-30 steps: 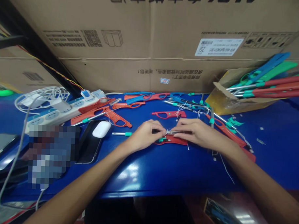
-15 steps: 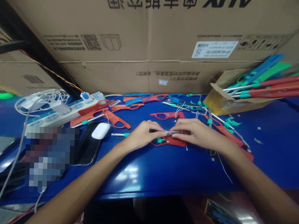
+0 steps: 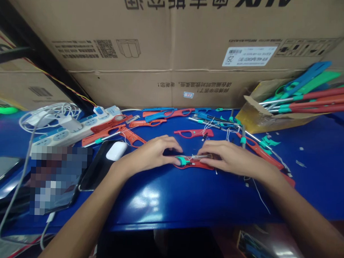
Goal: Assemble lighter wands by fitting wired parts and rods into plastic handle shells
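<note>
In front of me on the table lies a red lighter casing [image 3: 197, 164], its inner side facing up, with a green trigger piece [image 3: 182, 161] at its left end. My left hand [image 3: 151, 152] is at that end; its thumb touches the green piece and its fingers are spread apart from the thumb. A small clear fuel tank [image 3: 199, 157] lies along the casing, pinched at its right end by my right hand [image 3: 227, 157]. The right thumb hides part of it. Behind my hands rests another red casing half [image 3: 192, 133] with thin white wires beside it.
Several red and blue casings [image 3: 161, 114] lie along the back. To the left are a power strip [image 3: 73, 127], a phone [image 3: 95, 171] and a white earphone case [image 3: 116, 151]. An open carton [image 3: 252, 120] holding long lighters stands right, before a large cardboard box [image 3: 134, 82].
My left hand has let go of the clear tank and moved left, fingers opening. My right hand has lowered the tank onto the red casing.
</note>
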A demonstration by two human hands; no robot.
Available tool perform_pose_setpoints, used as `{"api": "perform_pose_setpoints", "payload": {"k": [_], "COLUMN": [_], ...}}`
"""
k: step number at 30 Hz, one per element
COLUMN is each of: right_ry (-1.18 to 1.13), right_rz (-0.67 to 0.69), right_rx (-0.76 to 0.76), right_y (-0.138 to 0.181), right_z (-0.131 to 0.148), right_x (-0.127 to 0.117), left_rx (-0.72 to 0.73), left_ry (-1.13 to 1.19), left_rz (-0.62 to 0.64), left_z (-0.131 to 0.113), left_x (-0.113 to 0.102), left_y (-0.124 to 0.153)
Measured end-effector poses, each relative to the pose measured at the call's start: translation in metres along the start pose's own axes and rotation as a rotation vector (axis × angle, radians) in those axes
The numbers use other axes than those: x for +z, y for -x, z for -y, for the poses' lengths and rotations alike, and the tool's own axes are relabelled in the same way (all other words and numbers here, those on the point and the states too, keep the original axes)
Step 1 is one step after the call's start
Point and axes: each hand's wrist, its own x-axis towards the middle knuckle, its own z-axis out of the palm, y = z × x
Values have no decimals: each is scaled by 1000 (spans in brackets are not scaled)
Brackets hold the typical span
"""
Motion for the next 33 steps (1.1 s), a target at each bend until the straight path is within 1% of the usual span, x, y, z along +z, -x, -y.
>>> {"api": "perform_pose_setpoints", "payload": {"k": [3, 6, 22, 28, 33], "right_ry": [18, 40, 101, 230, 289], "right_rz": [7, 7, 3, -37, -61], "right_rx": [22, 30, 5, -19, -15], "right_y": [0, 1, 6, 7, 8], "right_z": [1, 2, 2, 1, 0], "right_x": [0, -1, -3, 0, 3], "left_rx": [-17, -29, -48, -26, -22], "left_ry": [-39, -46, -120, -179, -201], "left_rz": [47, 57, 45, 37, 38], "left_z": [-2, -4, -11, -11, -13], "left_x": [2, 5, 6, 7, 7], "left_y": [0, 0, 1, 1, 1]}}
